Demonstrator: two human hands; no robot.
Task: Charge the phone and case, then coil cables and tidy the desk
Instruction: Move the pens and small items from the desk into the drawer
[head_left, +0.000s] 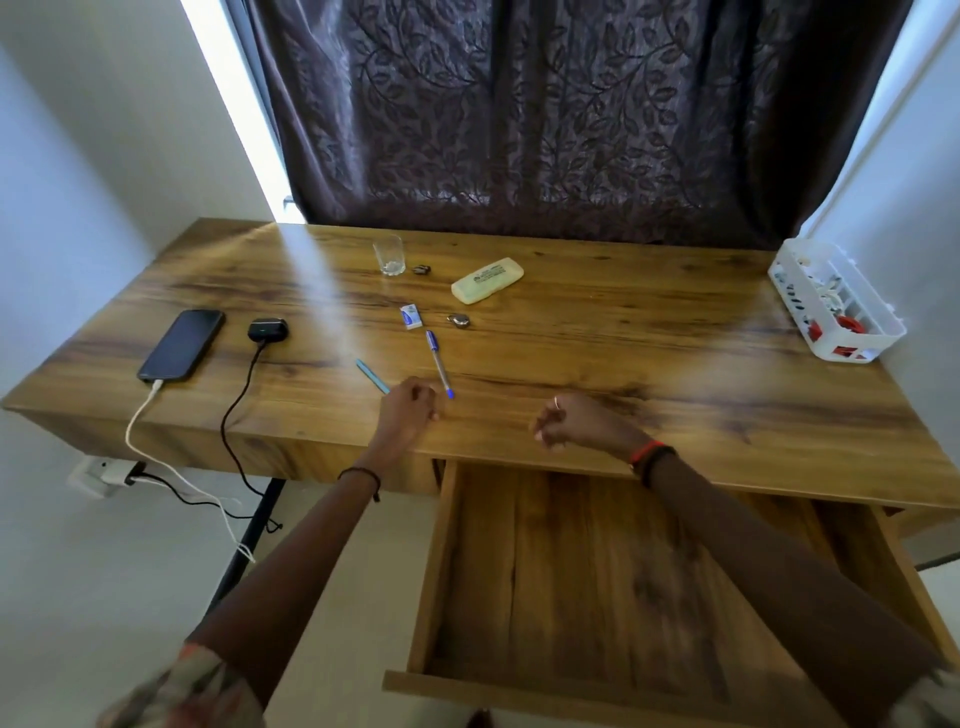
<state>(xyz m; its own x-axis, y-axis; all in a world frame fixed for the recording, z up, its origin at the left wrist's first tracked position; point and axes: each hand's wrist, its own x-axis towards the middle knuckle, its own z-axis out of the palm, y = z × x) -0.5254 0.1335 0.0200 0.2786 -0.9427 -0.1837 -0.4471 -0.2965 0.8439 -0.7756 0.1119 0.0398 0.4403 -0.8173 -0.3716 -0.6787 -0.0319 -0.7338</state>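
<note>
A black phone (182, 344) lies at the desk's left with a white cable (136, 421) plugged into it. Beside it sits a black earbud case (267, 329) with a black cable (232, 415) attached. Both cables hang over the front edge to a wall adapter (111, 474). My left hand (408, 405) hovers with curled fingers between a light blue stick (372, 376) and a blue pen (439, 364); whether it touches either is unclear. My right hand (563, 422) hangs loosely curled over the desk's front edge, holding nothing visible.
The wooden desk (623, 353) carries a glass (389, 254), a pale green case (487, 279), a small white eraser (410, 316) and two small metal objects (459, 319). A white basket (836, 306) stands at the right end. The drawer (597, 582) below is pulled open.
</note>
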